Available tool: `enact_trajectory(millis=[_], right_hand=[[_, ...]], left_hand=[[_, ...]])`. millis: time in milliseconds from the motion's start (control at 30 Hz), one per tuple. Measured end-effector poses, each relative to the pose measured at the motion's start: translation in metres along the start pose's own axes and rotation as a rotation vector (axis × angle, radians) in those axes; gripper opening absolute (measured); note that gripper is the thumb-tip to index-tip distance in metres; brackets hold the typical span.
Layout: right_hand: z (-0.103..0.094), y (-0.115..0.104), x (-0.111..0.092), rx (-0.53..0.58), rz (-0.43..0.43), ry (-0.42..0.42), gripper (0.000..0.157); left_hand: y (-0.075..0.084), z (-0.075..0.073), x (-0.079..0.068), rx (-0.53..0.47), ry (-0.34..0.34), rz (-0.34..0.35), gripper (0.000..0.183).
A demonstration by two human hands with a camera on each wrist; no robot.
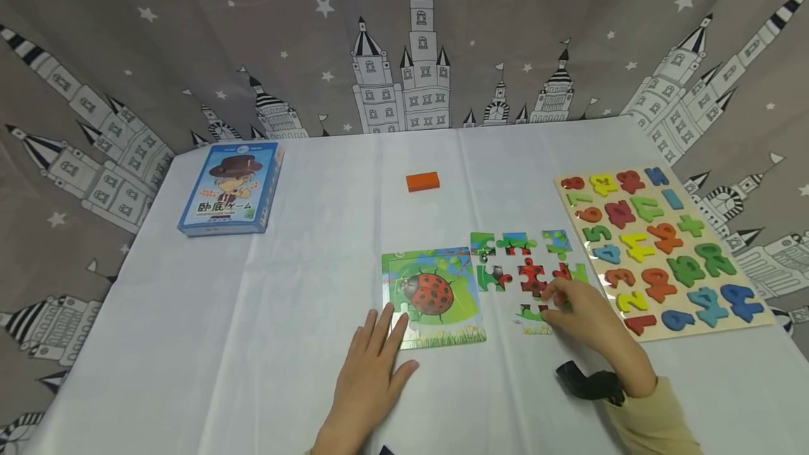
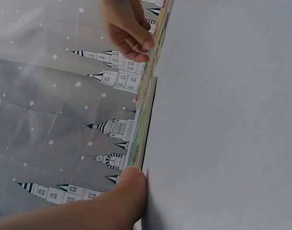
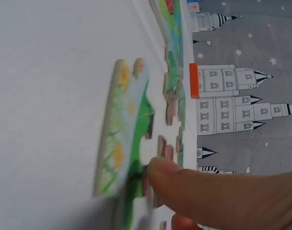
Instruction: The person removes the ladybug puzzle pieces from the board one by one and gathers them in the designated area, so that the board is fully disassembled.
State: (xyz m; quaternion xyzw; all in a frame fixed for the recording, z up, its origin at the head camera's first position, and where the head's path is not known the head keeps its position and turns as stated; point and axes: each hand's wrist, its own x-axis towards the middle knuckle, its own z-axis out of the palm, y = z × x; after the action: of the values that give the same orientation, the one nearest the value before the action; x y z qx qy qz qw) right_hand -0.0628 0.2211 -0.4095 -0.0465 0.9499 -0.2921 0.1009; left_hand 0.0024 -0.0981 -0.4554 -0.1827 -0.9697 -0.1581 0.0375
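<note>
A square ladybug puzzle (image 1: 464, 307) lies flat, its pieces fitted together. My left hand (image 1: 369, 374) rests with extended fingers over its lower left corner; in the left wrist view the thumb (image 2: 131, 177) lies near the puzzle's edge. To the right, several loose jigsaw pieces (image 1: 532, 276) in red, green and blue lie spread in rough rows. Over the lower right ones, my right hand (image 1: 584, 318) pinches a small jigsaw piece, mostly hidden by thumb and fingertips. A flowered jigsaw piece (image 3: 122, 129) lies beside that thumb, slightly blurred.
A board of coloured numbers and letters (image 1: 676, 321) lies at the right. An orange block (image 1: 422, 182) sits farther back, and a blue game box (image 1: 230, 188) at the back left. A black strap-like piece (image 1: 588, 381) sticks out by the right wrist. White cloth (image 1: 284, 328) covers the table.
</note>
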Motion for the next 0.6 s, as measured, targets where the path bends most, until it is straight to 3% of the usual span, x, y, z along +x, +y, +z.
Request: enact_trajectory(millis=[133,233,333,467,600], right_hand=[[0.007,-0.014,0.008,0.054,-0.163,-0.029,0.026],[0.02,-0.03,0.018,0.125,-0.378,-0.117,0.037],[0.037,-0.049,0.029,0.138,-0.529,-0.21,0.044],[0.061,-0.074,0.04,0.046,-0.617,-0.266,0.051],[0.076,-0.092,0.042,-0.018,-0.664,-0.264,0.051]], left_hand=[[-0.004,-0.002,-0.001,0.024,0.007,-0.007,0.063],[-0.007,-0.004,-0.001,0.026,-0.006,-0.035,0.066],[-0.012,-0.007,-0.001,0.012,-0.022,-0.065,0.069],[-0.017,-0.009,-0.001,-0.008,-0.045,-0.083,0.071],[-0.018,-0.01,-0.003,-0.02,-0.056,-0.092,0.071]])
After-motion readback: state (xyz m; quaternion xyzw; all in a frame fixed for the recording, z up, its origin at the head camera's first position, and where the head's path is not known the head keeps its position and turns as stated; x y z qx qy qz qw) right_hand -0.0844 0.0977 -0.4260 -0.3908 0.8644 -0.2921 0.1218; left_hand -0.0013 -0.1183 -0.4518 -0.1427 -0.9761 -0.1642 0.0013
